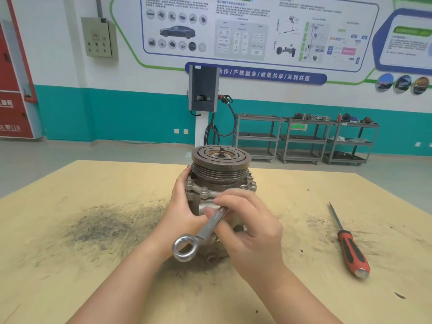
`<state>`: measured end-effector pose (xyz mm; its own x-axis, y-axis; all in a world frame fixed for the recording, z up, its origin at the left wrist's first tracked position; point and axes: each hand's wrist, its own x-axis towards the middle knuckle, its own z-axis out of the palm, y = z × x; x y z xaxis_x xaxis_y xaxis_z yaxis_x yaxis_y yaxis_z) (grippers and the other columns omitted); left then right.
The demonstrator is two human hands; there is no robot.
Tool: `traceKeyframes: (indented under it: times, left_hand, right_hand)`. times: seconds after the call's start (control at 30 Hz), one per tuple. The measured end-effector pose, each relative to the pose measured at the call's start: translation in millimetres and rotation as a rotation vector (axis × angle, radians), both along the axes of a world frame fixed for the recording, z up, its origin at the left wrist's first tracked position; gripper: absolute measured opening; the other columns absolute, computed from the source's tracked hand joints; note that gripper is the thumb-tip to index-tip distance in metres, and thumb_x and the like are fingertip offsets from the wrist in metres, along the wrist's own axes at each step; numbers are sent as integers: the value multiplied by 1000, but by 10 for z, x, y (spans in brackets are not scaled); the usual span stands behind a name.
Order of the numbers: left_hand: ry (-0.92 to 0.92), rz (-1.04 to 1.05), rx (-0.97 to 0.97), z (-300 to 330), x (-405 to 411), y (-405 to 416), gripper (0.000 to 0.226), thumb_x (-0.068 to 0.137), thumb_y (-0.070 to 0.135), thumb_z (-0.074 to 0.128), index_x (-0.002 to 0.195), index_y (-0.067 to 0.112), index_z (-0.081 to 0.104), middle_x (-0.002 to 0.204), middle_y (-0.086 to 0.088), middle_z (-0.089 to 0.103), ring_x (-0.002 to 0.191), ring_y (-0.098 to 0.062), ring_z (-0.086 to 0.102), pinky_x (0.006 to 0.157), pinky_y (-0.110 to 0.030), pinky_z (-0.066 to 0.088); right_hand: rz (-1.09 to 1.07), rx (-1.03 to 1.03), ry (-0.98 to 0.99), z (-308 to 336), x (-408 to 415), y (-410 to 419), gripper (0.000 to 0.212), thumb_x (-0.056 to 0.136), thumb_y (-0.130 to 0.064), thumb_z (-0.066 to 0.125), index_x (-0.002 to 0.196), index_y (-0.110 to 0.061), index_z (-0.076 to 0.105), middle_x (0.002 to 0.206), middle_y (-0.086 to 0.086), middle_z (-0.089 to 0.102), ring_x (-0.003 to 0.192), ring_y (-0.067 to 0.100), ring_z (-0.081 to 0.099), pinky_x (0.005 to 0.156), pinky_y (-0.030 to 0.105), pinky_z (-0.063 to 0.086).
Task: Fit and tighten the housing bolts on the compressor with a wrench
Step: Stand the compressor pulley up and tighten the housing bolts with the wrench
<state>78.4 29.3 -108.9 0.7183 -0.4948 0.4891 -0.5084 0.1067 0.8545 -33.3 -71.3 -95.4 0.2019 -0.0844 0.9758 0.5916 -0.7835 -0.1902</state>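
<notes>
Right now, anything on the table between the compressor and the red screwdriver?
Nothing: head view shows bare scuffed tabletop between compressor and screwdriver.

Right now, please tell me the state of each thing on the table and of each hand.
compressor: upright on the table, pulley on top.
housing bolts: several seated in the flange.
wrench: held, ring end free, other end hidden at the flange.
left hand: holds the compressor body.
right hand: grips the wrench shaft.
screwdriver: lying flat, untouched.
</notes>
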Motion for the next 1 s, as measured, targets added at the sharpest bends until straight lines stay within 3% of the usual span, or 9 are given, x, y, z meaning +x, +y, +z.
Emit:
traceKeyframes:
  times: [0.13,0.23,0.37,0.47,0.63,0.83,1.0]
  left_hand:
    - [1,20,29,-5,-10,33,94,48,73,83,118,80,21,137,21,52,120,7,55,91,-10,47]
    - [12,13,43,5,-31,55,89,52,65,82,109,87,18,136,29,47,116,16,51,82,-1,45]
    - [18,8,53,18,-43,64,88,53,63,81,110,84,16,139,27,45,119,13,50,85,-2,43]
    - [24,6,61,29,-56,66,90,53,64,80,112,82,15,140,27,45,121,11,50,90,-7,41]
    - [28,8,70,34,-59,77,87,53,65,80,106,88,15,137,31,45,116,17,49,80,1,43]
    - [19,33,82,34,-59,69,89,51,69,79,109,87,14,143,25,43,127,5,48,96,-11,38]
    - [13,39,101,44,-77,75,90,52,70,79,110,87,13,143,27,42,126,9,47,93,-9,37]
  right_hand:
    - [89,64,-63,87,-61,-129,18,99,-23,53,96,-9,63,97,3,64,88,16,64,82,25,51]
    - [277,441,-88,210,-116,-189,19,104,-23,38,98,-25,56,88,6,64,65,21,63,64,29,51]
    - [504,815,-3,250,-134,-268,15,97,-16,35,91,-13,48,71,7,66,51,21,57,56,26,48]
    - [552,889,4,256,-117,-338,14,96,-13,35,89,-11,48,68,7,66,49,21,56,53,25,46]
    - [626,999,70,302,-86,-457,26,100,-2,28,86,-9,48,63,9,63,46,21,53,48,23,44]
    - [815,1288,213,311,-9,-619,23,97,-5,32,84,-9,51,62,8,58,45,19,48,47,22,43]
    - [797,1169,74,232,-31,-533,23,89,-11,37,72,-14,53,55,8,54,40,20,42,47,21,38]
